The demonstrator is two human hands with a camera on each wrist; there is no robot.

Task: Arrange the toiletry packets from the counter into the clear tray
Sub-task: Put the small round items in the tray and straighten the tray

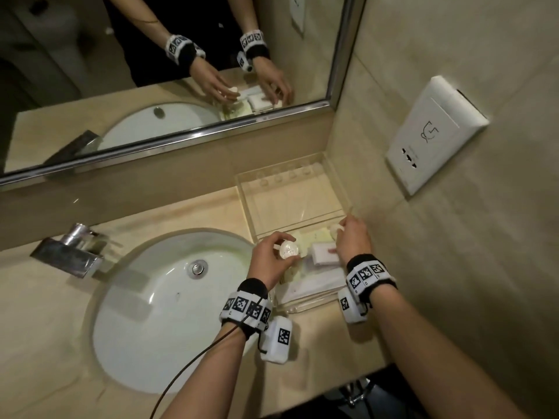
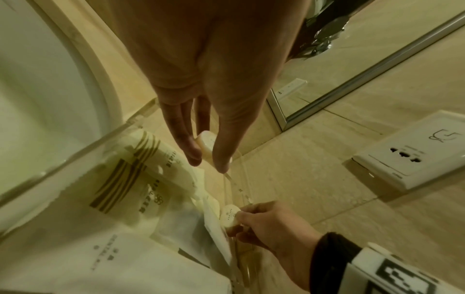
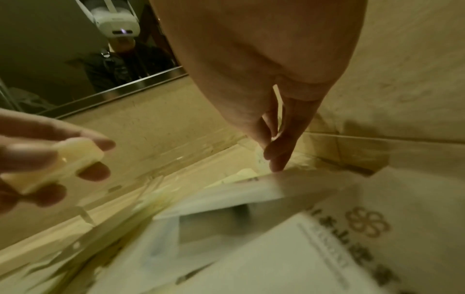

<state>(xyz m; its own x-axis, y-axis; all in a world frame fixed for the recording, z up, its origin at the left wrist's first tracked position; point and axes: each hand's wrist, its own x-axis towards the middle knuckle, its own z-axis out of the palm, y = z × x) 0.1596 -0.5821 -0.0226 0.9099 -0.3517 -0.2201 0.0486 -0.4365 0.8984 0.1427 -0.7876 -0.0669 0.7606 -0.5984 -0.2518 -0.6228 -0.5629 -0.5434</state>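
Note:
The clear tray [image 1: 246, 204] sits on the counter against the right wall, its far half bare. My left hand [image 1: 281, 241] hovers over the tray's near left part and pinches a small round white packet [image 1: 289, 251], seen between its fingertips [image 2: 220, 159] as the packet [image 2: 205, 144]. At the tray's right side my right hand [image 1: 341, 229] pinches a second round packet [image 1: 332, 228], also visible in the left wrist view [image 2: 228, 215]. Striped flat packets [image 2: 141, 165] and a white box [image 1: 325, 254] lie in the tray's near half.
A white oval sink [image 1: 163, 316] with a chrome faucet [image 1: 71, 252] lies left of the tray. The mirror [image 1: 151, 71] runs along the back. A white wall socket [image 1: 435, 137] is mounted on the right wall above the tray.

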